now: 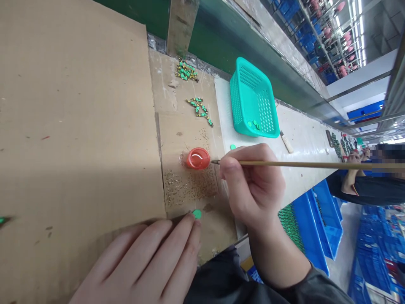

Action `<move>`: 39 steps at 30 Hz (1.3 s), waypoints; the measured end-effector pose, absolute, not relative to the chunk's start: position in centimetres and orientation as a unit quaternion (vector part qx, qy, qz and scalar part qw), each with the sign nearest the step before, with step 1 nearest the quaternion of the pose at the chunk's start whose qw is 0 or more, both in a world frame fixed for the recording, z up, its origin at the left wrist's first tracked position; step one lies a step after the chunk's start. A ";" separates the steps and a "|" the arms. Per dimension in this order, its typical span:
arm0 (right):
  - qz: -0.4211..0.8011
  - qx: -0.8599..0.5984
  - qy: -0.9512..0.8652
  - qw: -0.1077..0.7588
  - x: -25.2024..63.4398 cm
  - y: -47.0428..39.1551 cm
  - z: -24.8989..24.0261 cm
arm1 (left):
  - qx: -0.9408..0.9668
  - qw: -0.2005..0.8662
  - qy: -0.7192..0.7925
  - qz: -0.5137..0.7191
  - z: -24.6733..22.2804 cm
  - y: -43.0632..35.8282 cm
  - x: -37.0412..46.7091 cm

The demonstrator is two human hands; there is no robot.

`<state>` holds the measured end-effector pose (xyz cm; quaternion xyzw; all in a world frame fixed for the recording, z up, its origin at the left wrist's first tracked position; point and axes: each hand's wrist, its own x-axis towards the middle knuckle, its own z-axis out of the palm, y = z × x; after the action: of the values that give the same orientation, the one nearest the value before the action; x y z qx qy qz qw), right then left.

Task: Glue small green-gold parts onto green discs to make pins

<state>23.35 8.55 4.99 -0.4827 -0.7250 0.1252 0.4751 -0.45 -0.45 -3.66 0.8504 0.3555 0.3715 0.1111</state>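
My right hand (256, 190) pinches a thin paintbrush (303, 164) with a long wooden handle. The dark tip of the brush is beside the rim of a small red cup (198, 159), which holds a clear, shiny liquid. Nearer to me, my left hand (148, 261) has its fingers pressed together, with a small green disc (196, 214) at the fingertips. Its thumb is hidden. Gold-brown specks (183, 185) cover the cardboard around the cup.
Beyond the right hand stands a turquoise basket (255, 99) with several green discs inside. Small green-and-black pieces (186, 71) lie at the back, and a knife (286, 142) lies beside the basket. Blue bins (311, 228) stand at right. Another person (370, 185) works farther off.
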 end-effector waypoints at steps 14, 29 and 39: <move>0.148 -0.502 -0.711 0.469 22.2 0.5 2.1 | 0.870 0.135 0.344 0.327 -2.2 0.0 -1.3; 0.134 -0.527 -0.699 0.463 22.1 0.6 2.2 | 0.870 0.141 0.341 0.328 -1.8 -0.1 -1.1; 0.133 -0.465 -0.740 0.467 22.7 0.3 2.0 | 0.876 0.156 0.324 0.321 -2.1 -0.5 -1.3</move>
<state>22.68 0.27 2.00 -0.4647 -0.7404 0.1328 0.4671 -1.34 -0.49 -2.06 0.8762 0.3241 0.3209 0.1556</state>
